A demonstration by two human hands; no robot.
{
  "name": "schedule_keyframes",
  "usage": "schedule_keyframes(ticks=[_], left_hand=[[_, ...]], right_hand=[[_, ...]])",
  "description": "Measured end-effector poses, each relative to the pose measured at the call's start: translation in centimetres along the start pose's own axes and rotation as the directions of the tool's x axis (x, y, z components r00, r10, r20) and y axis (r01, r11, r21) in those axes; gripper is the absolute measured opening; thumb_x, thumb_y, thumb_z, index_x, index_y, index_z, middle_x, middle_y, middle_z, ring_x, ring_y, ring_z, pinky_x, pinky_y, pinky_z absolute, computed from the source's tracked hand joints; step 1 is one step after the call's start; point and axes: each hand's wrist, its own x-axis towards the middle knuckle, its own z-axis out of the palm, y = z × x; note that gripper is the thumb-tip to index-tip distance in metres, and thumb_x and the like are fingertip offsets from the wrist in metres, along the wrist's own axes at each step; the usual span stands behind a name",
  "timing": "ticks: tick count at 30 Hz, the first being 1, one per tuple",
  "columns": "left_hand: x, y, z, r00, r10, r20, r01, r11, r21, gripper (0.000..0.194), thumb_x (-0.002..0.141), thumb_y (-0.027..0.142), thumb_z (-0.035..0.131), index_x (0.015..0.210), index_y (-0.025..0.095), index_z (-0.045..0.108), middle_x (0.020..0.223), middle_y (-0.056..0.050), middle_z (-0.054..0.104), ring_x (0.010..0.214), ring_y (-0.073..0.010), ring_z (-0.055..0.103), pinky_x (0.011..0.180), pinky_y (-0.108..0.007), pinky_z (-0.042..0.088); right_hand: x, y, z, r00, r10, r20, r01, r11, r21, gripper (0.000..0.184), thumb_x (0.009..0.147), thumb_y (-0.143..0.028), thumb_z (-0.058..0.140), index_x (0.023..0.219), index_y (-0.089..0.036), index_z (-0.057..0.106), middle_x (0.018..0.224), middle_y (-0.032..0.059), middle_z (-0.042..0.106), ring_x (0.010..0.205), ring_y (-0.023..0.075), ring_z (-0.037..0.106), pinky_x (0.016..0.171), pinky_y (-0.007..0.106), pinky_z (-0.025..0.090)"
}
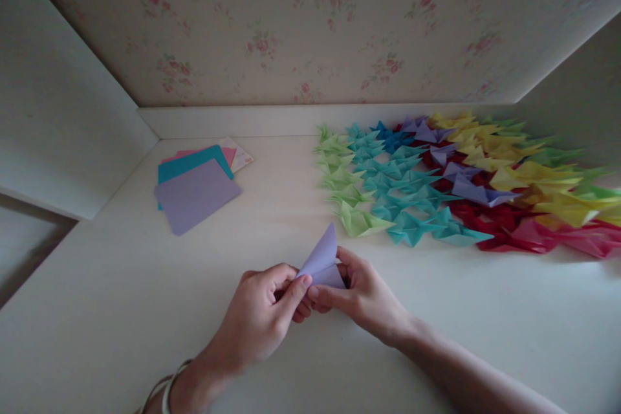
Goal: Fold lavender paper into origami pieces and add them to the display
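Note:
A partly folded piece of lilac origami paper is held up off the table between both hands, one pointed flap standing upright. My left hand pinches its left corner between thumb and fingers. On the other side, my right hand grips the lower right part, its thumb along the bottom edge and its index finger behind the paper. The fingers under the paper are partly hidden. Just beyond the hands lies a light green folded paper crane, the nearest of many such pieces.
Rows of folded paper cranes in turquoise, lilac, yellow and red cover the right rear of the white table. Back left lie a lilac sheet, a teal sheet and a pink one. A flowered wall rises behind.

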Motion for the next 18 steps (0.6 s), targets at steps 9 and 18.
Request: schedule_keyframes(ticks=[9,18], left_hand=[[0.6,0.0,-0.2,0.991,-0.05,-0.125,0.037,0.994,-0.106,0.032,0.091,0.042,0.06,0.073,0.018,0.069,0.062,-0.003,0.074,0.057,-0.0159,0.069,0.055,-0.021,0.056],[1.5,-1.0,-1.5,0.933,-0.107,-0.343,0.038,0.979,-0.201,0.03,0.09,0.044,0.063,0.077,0.017,0.068,0.063,-0.001,0.072,0.057,-0.0144,0.068,0.056,-0.022,0.057]], right_hand=[[0.0,0.0,-0.6,0.992,0.124,-0.003,-0.124,0.992,0.013,0.043,0.071,-0.033,0.084,0.102,-0.014,0.062,0.074,0.0028,0.073,0.064,0.0129,0.069,0.062,0.024,0.056],[0.1,-0.1,-1.0,0.98,0.133,-0.151,-0.121,0.989,0.083,0.041,0.067,-0.039,0.086,0.092,-0.013,0.066,0.073,0.0032,0.076,0.064,0.0128,0.071,0.064,0.024,0.058]])
